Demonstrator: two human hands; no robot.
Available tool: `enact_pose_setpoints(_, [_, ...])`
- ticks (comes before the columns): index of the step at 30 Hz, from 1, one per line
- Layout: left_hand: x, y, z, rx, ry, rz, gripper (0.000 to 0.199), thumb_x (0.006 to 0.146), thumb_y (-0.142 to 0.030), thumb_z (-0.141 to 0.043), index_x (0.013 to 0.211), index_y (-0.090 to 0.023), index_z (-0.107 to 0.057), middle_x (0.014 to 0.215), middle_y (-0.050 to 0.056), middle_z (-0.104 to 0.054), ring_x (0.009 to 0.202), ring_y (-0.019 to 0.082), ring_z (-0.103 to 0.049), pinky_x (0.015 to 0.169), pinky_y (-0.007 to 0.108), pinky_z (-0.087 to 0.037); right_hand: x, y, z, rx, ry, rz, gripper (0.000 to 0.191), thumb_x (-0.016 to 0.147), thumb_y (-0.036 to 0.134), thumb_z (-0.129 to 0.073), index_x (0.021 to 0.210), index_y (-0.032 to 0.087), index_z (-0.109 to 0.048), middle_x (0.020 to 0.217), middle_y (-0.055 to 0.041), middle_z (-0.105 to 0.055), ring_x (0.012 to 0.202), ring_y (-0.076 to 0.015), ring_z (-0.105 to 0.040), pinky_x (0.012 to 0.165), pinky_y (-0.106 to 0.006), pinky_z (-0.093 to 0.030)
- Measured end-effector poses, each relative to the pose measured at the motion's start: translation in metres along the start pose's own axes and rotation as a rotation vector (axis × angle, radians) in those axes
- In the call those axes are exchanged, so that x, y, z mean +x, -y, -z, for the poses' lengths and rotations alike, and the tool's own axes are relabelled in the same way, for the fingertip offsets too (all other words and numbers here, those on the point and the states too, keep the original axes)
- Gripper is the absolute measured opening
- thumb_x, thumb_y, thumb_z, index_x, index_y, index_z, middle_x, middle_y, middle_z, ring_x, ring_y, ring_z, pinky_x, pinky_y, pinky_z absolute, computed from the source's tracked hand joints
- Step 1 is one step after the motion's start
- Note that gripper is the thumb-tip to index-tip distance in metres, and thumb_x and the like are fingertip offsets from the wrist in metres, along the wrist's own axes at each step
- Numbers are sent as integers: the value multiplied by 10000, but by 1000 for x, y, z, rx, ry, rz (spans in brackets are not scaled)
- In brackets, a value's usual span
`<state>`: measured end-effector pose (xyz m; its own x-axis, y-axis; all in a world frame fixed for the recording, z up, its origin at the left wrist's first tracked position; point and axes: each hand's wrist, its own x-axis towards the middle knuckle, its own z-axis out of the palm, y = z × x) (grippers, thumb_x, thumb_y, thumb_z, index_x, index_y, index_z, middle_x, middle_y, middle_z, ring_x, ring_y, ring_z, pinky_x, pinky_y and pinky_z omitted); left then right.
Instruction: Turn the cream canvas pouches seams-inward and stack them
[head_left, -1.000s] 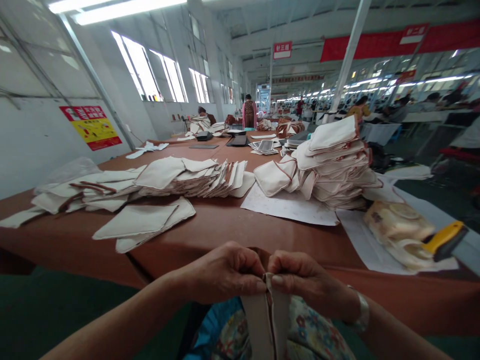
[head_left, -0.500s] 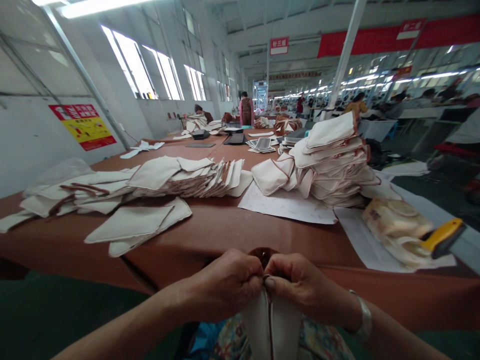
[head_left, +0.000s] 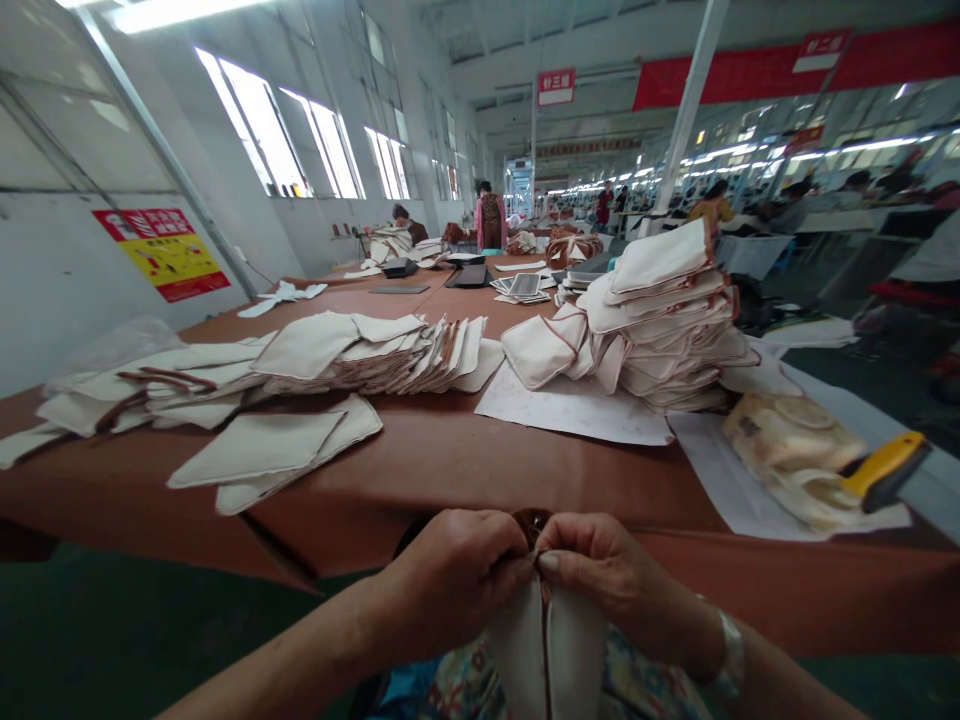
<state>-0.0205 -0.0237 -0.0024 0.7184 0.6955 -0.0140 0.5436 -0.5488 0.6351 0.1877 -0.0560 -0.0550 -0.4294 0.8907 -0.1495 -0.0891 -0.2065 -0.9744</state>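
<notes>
A white fabric piece (head_left: 577, 650) with a brown-edged seam down its middle hangs upright over my lap, just in front of the table edge. My left hand (head_left: 469, 570) is closed on its upper left edge, fingers curled in. On the upper right edge, my right hand (head_left: 607, 570) pinches the cloth between thumb and forefinger. The two hands nearly meet at the top of the seam. Past the fingertips shows a bit of brown material. What lies inside the fingers is hidden.
A brown-covered table (head_left: 420, 460) spreads ahead. On it lie a long row of white fabric pieces (head_left: 307, 345), two loose pieces (head_left: 262, 450), a tall stack (head_left: 660, 320) on paper, and a stained plastic container (head_left: 787, 440) beside a yellow-handled scraper (head_left: 885, 465). People work farther back.
Both hands have shifted slightly right and down with the fabric piece, and the left forearm has come inward. The grip looks the same; the things on the table stay put.
</notes>
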Motion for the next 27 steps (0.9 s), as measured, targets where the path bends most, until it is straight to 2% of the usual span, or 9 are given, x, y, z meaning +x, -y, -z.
enact_pose_setpoints(2, [2,0,-3,-78,30,50,269,923,-330,-474,731,-152,-535,683,-22,-493,608,86,-385,562,241,-268,-2,0,1,0,36,26,375,810,461,-680,825,96,-596,722,-14,-576,618,-67,-421,558,-189,-318])
enact_pose_setpoints(4, [4,1,-6,-302,64,163,237,896,-327,-491,747,-150,-541,686,-21,-478,616,91,-385,548,230,-272,-4,1,2,-25,48,44,383,813,470,-676,834,96,-596,732,-17,-574,627,-71,-421,559,-192,-314])
enact_pose_setpoints(8, [8,5,-12,-727,123,334,268,861,-398,-521,783,-142,-519,665,-20,-430,590,95,-342,523,230,-249,-6,4,-1,-76,-28,31,393,781,480,-695,814,106,-579,716,-7,-555,619,-78,-408,544,-202,-306])
enact_pose_setpoints(11, [9,4,-14,-670,178,341,403,799,-517,-629,804,-119,-564,677,-12,-452,604,96,-346,521,228,-253,-6,2,-5,-97,-96,10,393,765,484,-696,786,118,-556,679,9,-523,593,-76,-386,520,-205,-295])
enact_pose_setpoints(13, [9,2,-15,-580,185,357,428,752,-522,-682,824,-106,-610,666,-12,-461,595,94,-342,503,229,-238,-6,-1,-6,-117,-130,21,354,775,455,-684,777,126,-552,663,17,-513,576,-74,-376,501,-201,-285])
enact_pose_setpoints(19, [10,-7,-22,-577,150,417,273,747,-388,-614,736,-116,-594,600,-21,-439,534,84,-321,460,229,-213,-13,-4,-10,-305,-206,129,138,820,292,-626,814,158,-595,719,4,-569,631,-102,-461,561,-216,-361])
enact_pose_setpoints(21, [9,-10,-24,-608,161,427,201,713,-322,-582,723,-121,-582,592,-21,-443,522,84,-333,452,222,-219,-17,-1,-10,-376,-197,216,96,843,262,-594,839,166,-605,755,-6,-580,672,-115,-498,608,-227,-392])
enact_pose_setpoints(24, [6,-14,-27,-754,132,451,160,631,-261,-572,709,-123,-588,564,-28,-440,495,76,-326,444,206,-218,-24,-1,-8,-546,-118,464,117,903,224,-503,846,179,-595,785,-17,-562,725,-121,-512,664,-239,-398])
enact_pose_setpoints(27, [2,-14,-31,-915,95,532,190,555,-240,-604,701,-118,-603,556,-19,-484,478,78,-360,447,190,-243,-29,-7,-3,-884,-62,653,182,929,190,-442,875,192,-616,775,-23,-527,699,-121,-463,628,-252,-354])
